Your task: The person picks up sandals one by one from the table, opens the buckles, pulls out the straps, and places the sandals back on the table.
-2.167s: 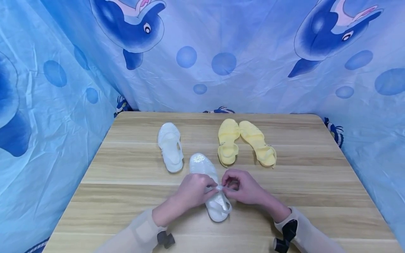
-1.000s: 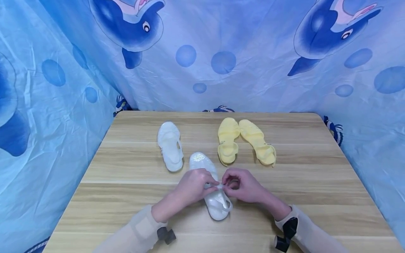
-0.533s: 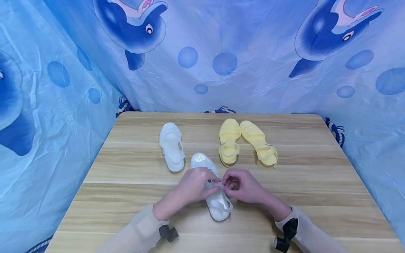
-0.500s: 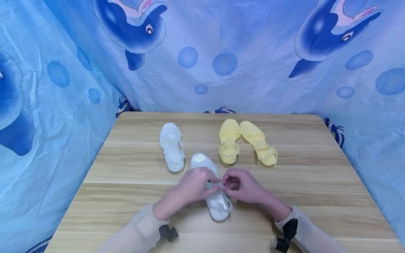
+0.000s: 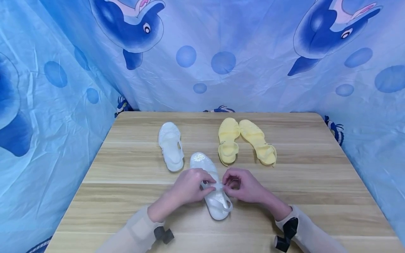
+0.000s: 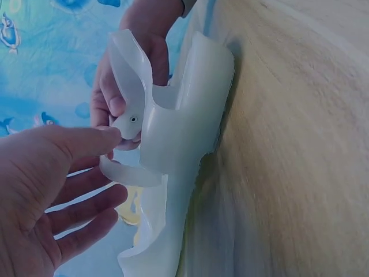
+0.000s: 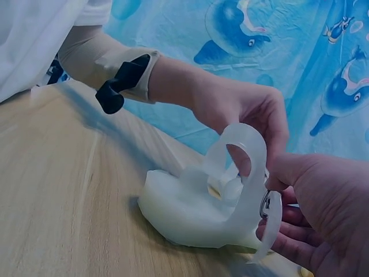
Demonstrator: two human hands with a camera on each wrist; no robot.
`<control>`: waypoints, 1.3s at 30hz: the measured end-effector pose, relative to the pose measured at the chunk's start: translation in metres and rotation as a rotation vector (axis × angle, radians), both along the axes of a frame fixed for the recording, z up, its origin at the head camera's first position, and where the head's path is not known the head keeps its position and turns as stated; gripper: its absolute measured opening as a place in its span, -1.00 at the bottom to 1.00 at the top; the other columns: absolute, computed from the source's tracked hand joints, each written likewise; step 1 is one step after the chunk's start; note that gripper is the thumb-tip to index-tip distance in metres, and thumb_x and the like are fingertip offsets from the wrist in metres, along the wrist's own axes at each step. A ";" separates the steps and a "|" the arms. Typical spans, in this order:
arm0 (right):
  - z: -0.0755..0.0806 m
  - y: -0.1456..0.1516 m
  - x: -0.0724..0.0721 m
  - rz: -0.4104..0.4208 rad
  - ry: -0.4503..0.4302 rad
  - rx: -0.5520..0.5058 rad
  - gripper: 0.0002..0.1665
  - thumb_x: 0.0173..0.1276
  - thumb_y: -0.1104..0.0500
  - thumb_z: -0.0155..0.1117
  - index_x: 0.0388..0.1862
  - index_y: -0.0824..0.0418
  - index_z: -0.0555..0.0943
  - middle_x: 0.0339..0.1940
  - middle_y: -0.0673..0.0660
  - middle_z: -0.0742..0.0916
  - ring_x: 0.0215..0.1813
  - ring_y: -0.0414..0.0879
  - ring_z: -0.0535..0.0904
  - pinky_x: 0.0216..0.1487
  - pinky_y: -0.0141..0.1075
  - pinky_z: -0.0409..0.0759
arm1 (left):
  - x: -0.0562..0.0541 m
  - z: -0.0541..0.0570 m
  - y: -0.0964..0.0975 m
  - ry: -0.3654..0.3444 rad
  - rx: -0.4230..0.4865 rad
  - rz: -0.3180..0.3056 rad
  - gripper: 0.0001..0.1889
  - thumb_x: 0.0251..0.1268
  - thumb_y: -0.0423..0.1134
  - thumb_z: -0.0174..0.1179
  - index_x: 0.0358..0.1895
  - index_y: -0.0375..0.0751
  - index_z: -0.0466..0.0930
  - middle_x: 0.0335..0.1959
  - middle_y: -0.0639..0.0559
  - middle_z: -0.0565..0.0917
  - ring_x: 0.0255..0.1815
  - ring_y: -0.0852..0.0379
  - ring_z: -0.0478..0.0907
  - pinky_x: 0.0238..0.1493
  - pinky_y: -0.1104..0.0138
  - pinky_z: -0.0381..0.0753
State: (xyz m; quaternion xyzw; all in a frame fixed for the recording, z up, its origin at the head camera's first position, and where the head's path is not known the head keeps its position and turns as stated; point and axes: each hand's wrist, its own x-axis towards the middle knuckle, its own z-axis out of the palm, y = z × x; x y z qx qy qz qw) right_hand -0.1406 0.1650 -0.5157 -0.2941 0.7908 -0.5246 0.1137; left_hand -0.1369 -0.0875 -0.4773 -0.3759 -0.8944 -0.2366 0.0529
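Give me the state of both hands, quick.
Left hand: fingertips at the strap of the nearer white sandal; whether they grip cannot be told.
Right hand: closed, holding that strap.

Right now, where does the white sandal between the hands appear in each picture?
Head: white sandal, lower centre, between left hand and right hand.
Left wrist: white sandal, centre, reaching the bottom edge.
Right wrist: white sandal, lower centre.
Shared landmark: blue curtain, seen beyond it in every view.

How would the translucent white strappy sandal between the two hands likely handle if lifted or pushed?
The thin, curved straps of the translucent white sandal would probably flex. Its shiny surface may feel slick. Lying sole-down, it seems unlikely to roll.
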 end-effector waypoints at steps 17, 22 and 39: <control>-0.001 0.000 -0.002 0.017 0.011 -0.039 -0.75 0.26 0.42 0.48 -0.19 0.13 0.68 -0.20 0.08 0.77 -0.20 -0.22 0.74 -0.11 -0.29 0.82 | -0.004 -0.004 0.005 -0.126 0.101 0.013 -0.89 0.19 -0.12 0.57 -0.27 0.00 0.89 -0.32 0.20 0.88 -0.25 0.30 0.78 -0.16 0.43 0.73; 0.000 -0.002 -0.002 0.016 0.006 -0.034 -0.74 0.26 0.42 0.48 -0.18 0.12 0.69 -0.19 0.07 0.77 -0.19 -0.21 0.73 -0.11 -0.29 0.81 | -0.002 -0.004 0.001 -0.173 0.124 0.043 -0.88 0.16 -0.16 0.58 -0.26 -0.03 0.88 -0.32 0.19 0.87 -0.26 0.30 0.76 -0.13 0.41 0.74; 0.000 -0.003 -0.001 0.009 0.030 -0.017 -0.77 0.28 0.39 0.47 -0.21 0.10 0.68 -0.22 0.12 0.76 -0.22 -0.25 0.70 -0.13 -0.31 0.79 | -0.002 -0.009 0.008 -0.107 0.158 0.020 -0.89 0.19 -0.13 0.56 -0.28 -0.03 0.88 -0.36 0.19 0.88 -0.30 0.30 0.80 -0.20 0.45 0.74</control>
